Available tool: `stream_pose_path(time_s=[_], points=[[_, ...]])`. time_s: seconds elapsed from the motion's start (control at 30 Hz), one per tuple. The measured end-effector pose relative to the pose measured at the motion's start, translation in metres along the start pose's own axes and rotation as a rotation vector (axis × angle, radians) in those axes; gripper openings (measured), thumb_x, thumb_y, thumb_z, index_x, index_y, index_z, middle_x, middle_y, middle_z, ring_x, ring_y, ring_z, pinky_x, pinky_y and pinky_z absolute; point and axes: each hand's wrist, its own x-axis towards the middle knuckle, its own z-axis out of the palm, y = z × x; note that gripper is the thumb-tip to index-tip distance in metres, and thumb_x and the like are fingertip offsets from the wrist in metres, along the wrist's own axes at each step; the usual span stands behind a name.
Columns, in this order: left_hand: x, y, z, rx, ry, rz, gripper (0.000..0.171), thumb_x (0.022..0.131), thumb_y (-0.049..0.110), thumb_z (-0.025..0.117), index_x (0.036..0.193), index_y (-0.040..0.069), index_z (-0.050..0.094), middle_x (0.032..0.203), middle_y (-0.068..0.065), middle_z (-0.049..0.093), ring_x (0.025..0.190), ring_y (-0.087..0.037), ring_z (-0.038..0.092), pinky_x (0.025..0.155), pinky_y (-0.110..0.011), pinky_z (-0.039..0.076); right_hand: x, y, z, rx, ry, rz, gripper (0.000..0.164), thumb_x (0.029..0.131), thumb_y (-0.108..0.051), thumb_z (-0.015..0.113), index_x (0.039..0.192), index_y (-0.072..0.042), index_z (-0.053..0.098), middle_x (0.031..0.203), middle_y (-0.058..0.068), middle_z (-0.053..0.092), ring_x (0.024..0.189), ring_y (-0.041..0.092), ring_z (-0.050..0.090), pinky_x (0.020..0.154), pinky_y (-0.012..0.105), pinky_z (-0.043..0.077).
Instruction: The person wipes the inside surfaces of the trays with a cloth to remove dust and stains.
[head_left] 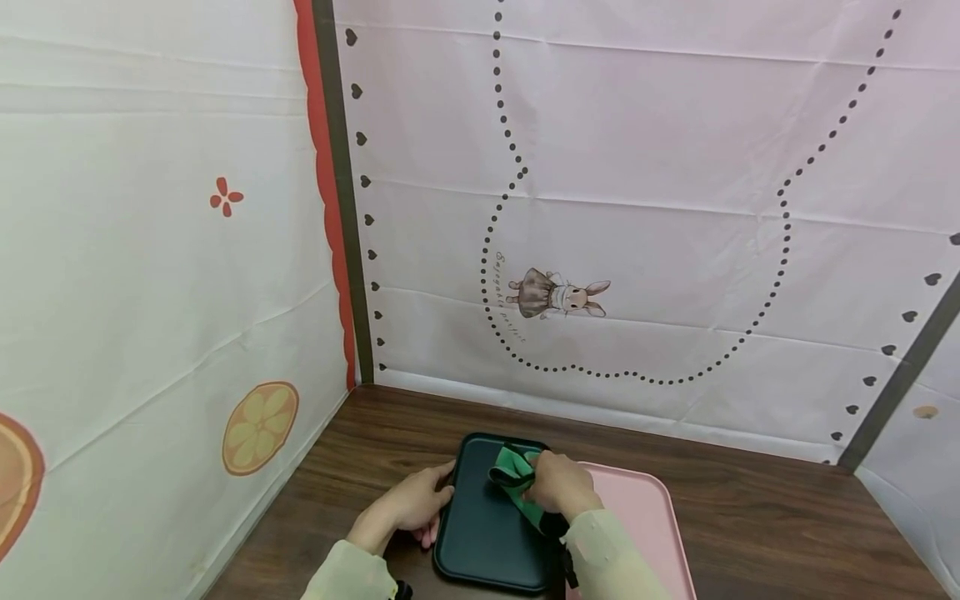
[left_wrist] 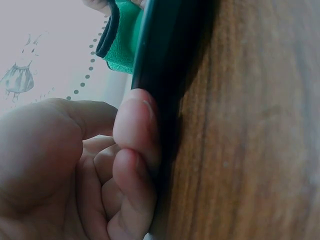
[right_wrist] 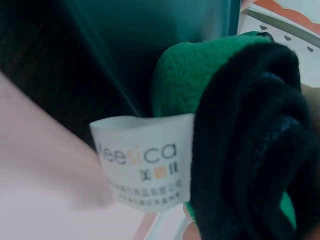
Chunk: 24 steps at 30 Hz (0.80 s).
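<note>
A dark green rectangular tray (head_left: 480, 537) lies on the wooden table, and my left hand (head_left: 408, 502) grips its left edge. In the left wrist view, the curled fingers (left_wrist: 135, 125) meet the tray's side close to the tabletop. My right hand (head_left: 564, 485) holds a bunched green cloth (head_left: 517, 483) with black edging against the upper right part of the tray. Folds of the cloth (right_wrist: 185, 75) and its white printed label (right_wrist: 145, 165) fill much of the right wrist view, where the right hand is mostly hidden.
A pink tray (head_left: 648, 508) lies just right of the dark one, partly under the right forearm. The brown wooden table (head_left: 795, 525) extends to both sides. Printed white sheets (head_left: 645, 208) hang behind and at the left (head_left: 150, 275).
</note>
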Motion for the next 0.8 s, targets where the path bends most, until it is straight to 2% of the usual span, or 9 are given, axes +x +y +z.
stream_pose_path(time_s=[0.3, 0.8], points=[[0.000, 0.000, -0.001, -0.004, 0.000, 0.002, 0.060, 0.110, 0.019, 0.047, 0.165, 0.007, 0.025, 0.050, -0.005, 0.062, 0.036, -0.011, 0.056, 0.038, -0.026, 0.046, -0.005, -0.003, -0.003, -0.013, -0.022, 0.013, 0.061, 0.080, -0.027, 0.090, 0.137, -0.018, 0.070, 0.124, 0.013, 0.075, 0.101, 0.036, 0.072, 0.078, 0.054, 0.059], [0.000, -0.001, 0.000, -0.005, 0.004, -0.003, 0.060, 0.110, 0.019, 0.047, 0.165, 0.007, 0.026, 0.050, -0.005, 0.062, 0.036, -0.011, 0.057, 0.038, -0.027, 0.046, -0.013, -0.005, -0.001, -0.049, -0.019, 0.010, 0.058, 0.078, -0.028, 0.091, 0.132, -0.017, 0.072, 0.119, 0.012, 0.075, 0.099, 0.035, 0.071, 0.077, 0.054, 0.059]])
